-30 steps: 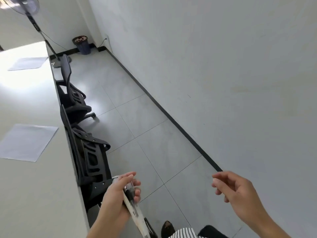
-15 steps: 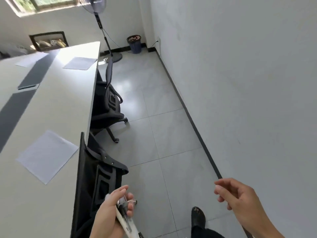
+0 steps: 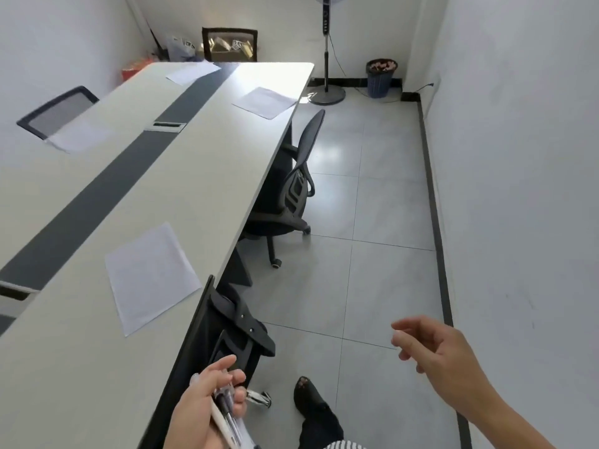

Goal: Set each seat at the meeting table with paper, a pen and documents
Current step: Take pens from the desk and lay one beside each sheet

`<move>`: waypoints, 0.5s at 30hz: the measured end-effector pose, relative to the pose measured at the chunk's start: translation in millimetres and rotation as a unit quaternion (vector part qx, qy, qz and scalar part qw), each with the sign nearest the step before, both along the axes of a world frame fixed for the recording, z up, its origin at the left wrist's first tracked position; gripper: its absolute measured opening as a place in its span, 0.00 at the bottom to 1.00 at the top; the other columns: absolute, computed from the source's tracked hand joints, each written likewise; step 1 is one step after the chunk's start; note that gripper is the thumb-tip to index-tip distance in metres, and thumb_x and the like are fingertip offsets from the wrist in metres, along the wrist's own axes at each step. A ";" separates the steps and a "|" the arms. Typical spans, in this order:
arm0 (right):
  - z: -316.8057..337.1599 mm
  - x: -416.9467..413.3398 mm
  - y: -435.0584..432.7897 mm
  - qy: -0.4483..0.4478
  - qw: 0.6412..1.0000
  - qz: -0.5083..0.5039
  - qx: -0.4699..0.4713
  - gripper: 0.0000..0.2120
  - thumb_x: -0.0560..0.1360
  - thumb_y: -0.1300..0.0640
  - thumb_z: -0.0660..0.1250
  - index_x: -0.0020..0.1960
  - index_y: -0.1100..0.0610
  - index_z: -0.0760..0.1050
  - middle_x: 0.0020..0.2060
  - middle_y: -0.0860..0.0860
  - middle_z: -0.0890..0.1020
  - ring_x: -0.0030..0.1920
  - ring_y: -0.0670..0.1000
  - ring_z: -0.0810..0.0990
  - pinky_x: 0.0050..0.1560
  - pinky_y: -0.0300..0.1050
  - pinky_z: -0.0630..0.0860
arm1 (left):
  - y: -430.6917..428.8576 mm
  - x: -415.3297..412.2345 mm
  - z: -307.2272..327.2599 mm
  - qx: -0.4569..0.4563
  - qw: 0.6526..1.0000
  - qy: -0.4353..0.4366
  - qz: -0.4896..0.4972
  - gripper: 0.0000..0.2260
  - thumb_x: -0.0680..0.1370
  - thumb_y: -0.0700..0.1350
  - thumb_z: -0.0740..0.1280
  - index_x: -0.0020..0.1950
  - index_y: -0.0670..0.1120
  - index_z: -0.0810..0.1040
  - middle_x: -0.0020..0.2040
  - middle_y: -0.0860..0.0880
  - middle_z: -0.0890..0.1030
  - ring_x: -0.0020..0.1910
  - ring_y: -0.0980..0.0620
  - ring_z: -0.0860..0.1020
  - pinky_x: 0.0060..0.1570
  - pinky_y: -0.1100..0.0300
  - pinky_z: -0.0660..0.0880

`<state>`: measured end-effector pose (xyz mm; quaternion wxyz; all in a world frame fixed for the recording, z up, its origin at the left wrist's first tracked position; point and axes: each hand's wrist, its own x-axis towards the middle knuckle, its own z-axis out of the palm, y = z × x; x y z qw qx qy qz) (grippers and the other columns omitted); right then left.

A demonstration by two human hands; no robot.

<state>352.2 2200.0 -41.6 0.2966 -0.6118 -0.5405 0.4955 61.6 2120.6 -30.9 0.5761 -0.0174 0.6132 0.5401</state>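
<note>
My left hand [image 3: 207, 400] grips a bundle of pens [image 3: 228, 419] low in the view, beside the back of the nearest black chair [image 3: 223, 338]. My right hand [image 3: 440, 361] hovers over the floor to the right, fingers loosely curled, holding nothing. The long white meeting table [image 3: 81, 367] with a dark centre strip runs away from me on the left. A sheet of white paper [image 3: 149, 277] lies at the nearest seat, another paper sheet [image 3: 264, 102] at the far right seat, and two more paper sheets [image 3: 77, 137] [image 3: 191, 72] lie on the far side.
A second black chair [image 3: 291, 196] is tucked under the table farther along. A mesh chair back [image 3: 55, 110] shows across the table. A standing fan [image 3: 325, 47] and a bin [image 3: 381, 77] stand by the back wall. A white wall [image 3: 518, 157] runs along the right of the tiled aisle.
The view has swung left, bringing the whole table and the far-side sheets into sight. My left hand still holds the pens; my right hand stays empty at the right.
</note>
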 end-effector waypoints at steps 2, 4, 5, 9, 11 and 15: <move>-0.3 -17.4 29.3 0.011 1.000 -0.005 -0.008 0.04 0.74 0.61 0.71 0.45 0.53 0.81 0.34 0.51 0.85 0.33 0.48 0.83 0.31 0.38 0.75 | 34.7 -12.6 2.7 0.007 1.000 -0.005 0.013 0.10 0.76 0.31 0.55 0.51 0.37 0.74 0.36 0.40 0.72 0.18 0.52 0.70 0.17 0.66 0.65; 4.3 -34.7 57.8 0.017 1.000 -0.001 -0.019 0.04 0.73 0.62 0.71 0.44 0.54 0.82 0.34 0.51 0.85 0.32 0.47 0.82 0.30 0.40 0.74 | 70.7 -25.9 10.3 0.021 1.000 -0.011 0.017 0.10 0.76 0.31 0.55 0.51 0.38 0.74 0.36 0.40 0.72 0.18 0.52 0.70 0.17 0.66 0.65; 7.0 -42.5 72.9 0.019 1.000 0.003 -0.021 0.05 0.73 0.63 0.71 0.44 0.54 0.82 0.35 0.52 0.85 0.32 0.47 0.82 0.30 0.41 0.74 | 88.3 -33.2 15.0 0.032 0.999 -0.012 0.015 0.10 0.76 0.31 0.55 0.51 0.38 0.73 0.35 0.40 0.72 0.18 0.52 0.70 0.17 0.66 0.65; 16.3 -64.0 132.0 0.017 1.000 0.024 -0.012 0.04 0.73 0.62 0.71 0.45 0.53 0.82 0.35 0.50 0.85 0.33 0.47 0.83 0.32 0.41 0.75 | 143.3 -58.6 33.7 0.068 0.998 -0.009 0.009 0.11 0.75 0.30 0.56 0.53 0.39 0.74 0.33 0.41 0.74 0.22 0.51 0.71 0.18 0.64 0.67; 18.9 -75.0 161.1 0.020 0.999 0.041 -0.010 0.04 0.73 0.62 0.71 0.45 0.54 0.82 0.35 0.51 0.85 0.33 0.48 0.83 0.32 0.43 0.75 | 163.5 -69.2 41.7 0.084 0.996 -0.004 0.011 0.11 0.75 0.30 0.57 0.53 0.39 0.74 0.31 0.42 0.76 0.22 0.51 0.71 0.18 0.63 0.67; 9.1 -104.0 221.0 0.019 0.994 0.107 -0.012 0.06 0.72 0.64 0.72 0.44 0.55 0.82 0.35 0.54 0.85 0.32 0.49 0.83 0.30 0.38 0.75 | 193.3 -85.5 42.8 0.083 0.994 0.005 0.073 0.12 0.76 0.29 0.57 0.56 0.39 0.74 0.28 0.43 0.77 0.21 0.51 0.72 0.19 0.65 0.68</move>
